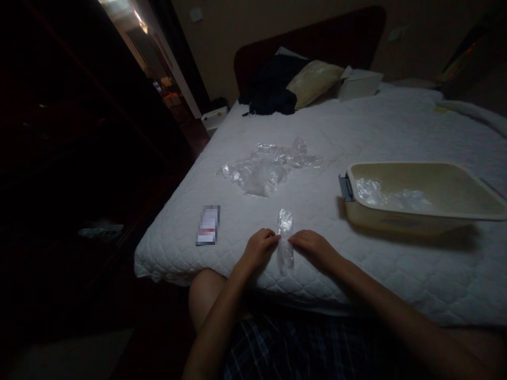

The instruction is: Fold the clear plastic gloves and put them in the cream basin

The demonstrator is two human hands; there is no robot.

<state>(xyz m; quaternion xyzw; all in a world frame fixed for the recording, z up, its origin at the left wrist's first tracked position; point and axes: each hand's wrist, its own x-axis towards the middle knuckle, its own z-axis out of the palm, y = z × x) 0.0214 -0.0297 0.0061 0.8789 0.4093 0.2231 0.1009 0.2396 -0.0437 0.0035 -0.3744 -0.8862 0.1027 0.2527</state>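
Centrally, a narrow strip of clear plastic film is laid lengthwise on the bed, between the left grip and the right grip. Its left edge is met by the left grip's fingertips and its right edge by the right grip's, with the fingers of each drawn close together; whether the film is pinched or merely pressed cannot be told. Left of the left grip, a phone-like slab is set down, its face blurred by pixelation. Beyond both grips, a crumpled spread of clear plastic is strewn across the quilted cover. To the right of the right grip, a yellowish tub is placed, and more clear plastic is contained in it. Farthest from the grips, dark cloth, a yellowish cushion and a white box are gathered near the headboard.
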